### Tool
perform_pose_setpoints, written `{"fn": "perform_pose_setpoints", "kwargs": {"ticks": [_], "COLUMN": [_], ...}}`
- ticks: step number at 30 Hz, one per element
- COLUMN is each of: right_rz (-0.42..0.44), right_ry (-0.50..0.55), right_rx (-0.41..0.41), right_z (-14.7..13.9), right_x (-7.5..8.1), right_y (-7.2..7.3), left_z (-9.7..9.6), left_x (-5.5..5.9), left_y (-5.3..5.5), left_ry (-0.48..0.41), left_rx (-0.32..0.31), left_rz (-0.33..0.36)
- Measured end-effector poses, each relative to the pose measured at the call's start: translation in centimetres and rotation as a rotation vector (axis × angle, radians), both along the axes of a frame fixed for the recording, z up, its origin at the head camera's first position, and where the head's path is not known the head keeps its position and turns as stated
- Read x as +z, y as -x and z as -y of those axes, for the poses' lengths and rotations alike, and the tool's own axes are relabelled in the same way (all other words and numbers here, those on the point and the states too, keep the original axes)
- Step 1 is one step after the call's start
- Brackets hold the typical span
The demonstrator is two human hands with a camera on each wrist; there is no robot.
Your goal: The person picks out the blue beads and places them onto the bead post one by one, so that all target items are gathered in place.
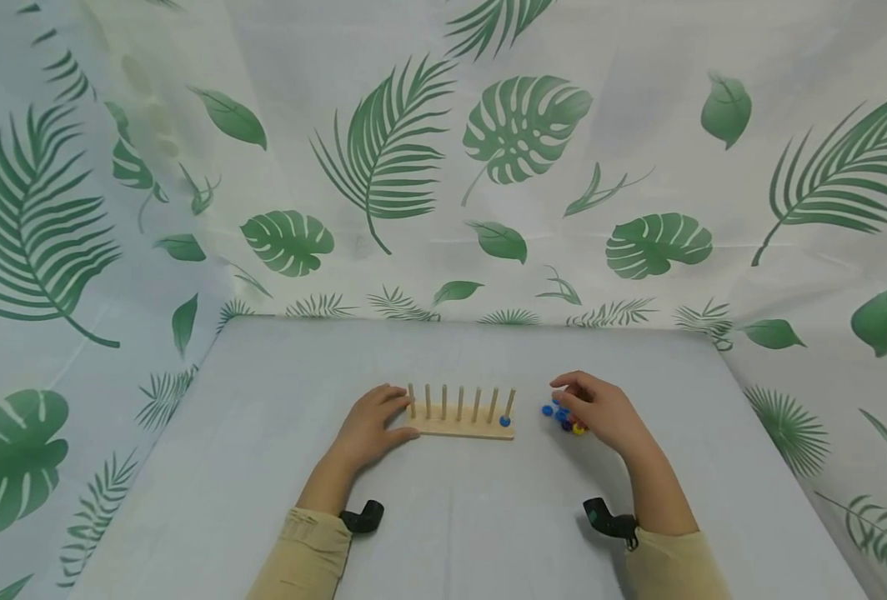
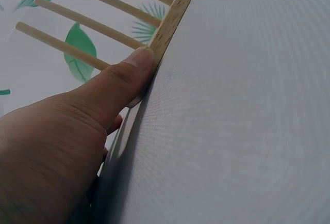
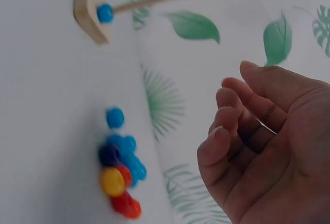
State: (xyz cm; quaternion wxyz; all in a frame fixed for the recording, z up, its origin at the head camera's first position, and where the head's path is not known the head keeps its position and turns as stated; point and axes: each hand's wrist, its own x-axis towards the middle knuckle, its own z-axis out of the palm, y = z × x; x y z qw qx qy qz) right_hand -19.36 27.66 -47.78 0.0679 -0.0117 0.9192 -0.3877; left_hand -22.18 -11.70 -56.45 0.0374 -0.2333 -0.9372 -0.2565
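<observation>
- Left hand (image 1: 372,423) grips the left end of the wooden peg rack (image 1: 462,431), thumb on its near edge. The rack looks stiff and light enough to slide if pushed; the base's ends seem the safest hold.
- Blue bead (image 1: 505,421) sits at the foot of the rightmost peg.
- Right hand (image 1: 601,412) hovers right of the rack, fingers loosely curved, thumb close to them, no bead seen between.
- Loose beads (image 3: 134,167) lie beneath it: probably light, hard, smooth and apt to roll; pinch one by its sides.
- Slim pegs (image 1: 461,402) rise farther back, likely the weakest part; avoid lifting by them.
</observation>
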Motion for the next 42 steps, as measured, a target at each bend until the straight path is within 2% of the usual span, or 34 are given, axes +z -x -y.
{"fn": "perform_pose_setpoints", "kwargs": {"ticks": [6, 10, 15, 22, 27, 35, 42], "right_rz": [0.049, 0.084, 0.126, 0.180, 0.202, 0.226, 0.232], "right_ry": [-0.001, 0.013, 0.018, 0.041, 0.007, -0.087, -0.129], "right_rx": [-0.010, -0.004, -0.001, 0.012, 0.046, 0.106, 0.132], "right_z": [-3.6, -5.6, -6.9, -7.8, -8.4, -7.5, -6.9], "right_x": [0.6, -0.1, -1.2, -2.8, -3.8, -3.7, -3.7], "right_y": [1.3, 2.4, 3.5, 5.0, 6.0, 6.7, 7.1], "left_z": [0.0, 0.0, 0.0, 0.0, 0.0, 0.0, 0.0], "left_x": [0.1, 0.1, 0.1, 0.0, 0.0, 0.0, 0.0], "left_y": [0.1, 0.1, 0.0, -0.1, -0.1, -0.1, -0.1], "left_ry": [0.000, 0.014, 0.005, -0.008, -0.011, -0.007, -0.007], "left_rx": [-0.001, 0.003, -0.003, -0.003, -0.003, -0.001, -0.001], "left_rz": [0.018, 0.032, 0.009, 0.017, 0.028, 0.021, 0.022]}}
